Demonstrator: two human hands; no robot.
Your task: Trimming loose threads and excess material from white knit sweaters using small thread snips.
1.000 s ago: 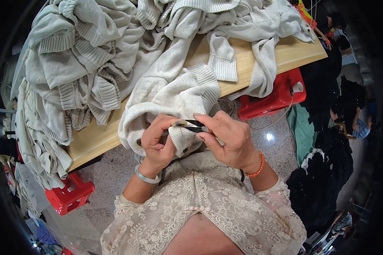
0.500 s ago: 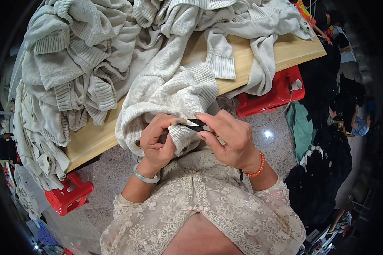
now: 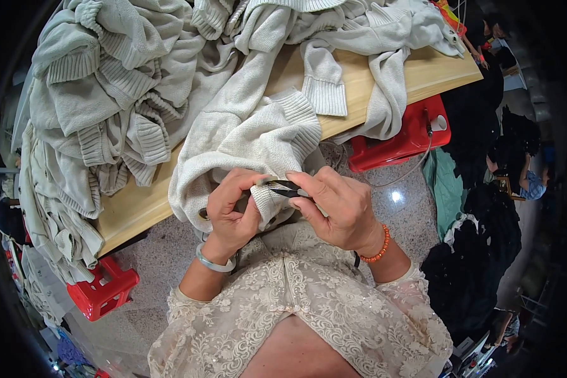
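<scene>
A cream knitted cardigan (image 3: 233, 148) hangs over the table's near edge toward me. My left hand (image 3: 229, 208) is closed, pinching the edge of its knit between thumb and forefinger. A small round button (image 3: 266, 181) shows at that fingertip, and a darker button (image 3: 203, 213) sits lower on the garment. My right hand (image 3: 339, 205) is closed round a pair of small black thread snips (image 3: 287, 189). Their blades point left, slightly apart, with the tips right beside the button at my left fingers. Whether a thread lies between the blades is too small to tell.
A big heap of similar cream knitwear (image 3: 120, 82) covers the left of the wooden table (image 3: 422, 79). One red stool (image 3: 397, 142) with a white cup (image 3: 438, 123) stands at right, another red stool (image 3: 104, 288) at lower left. Dark cloth (image 3: 479, 258) lies to the right.
The snips and my right fingers have shifted slightly left, bringing the blade tips closer to the button. My left hand keeps its pinch in nearly the same place.
</scene>
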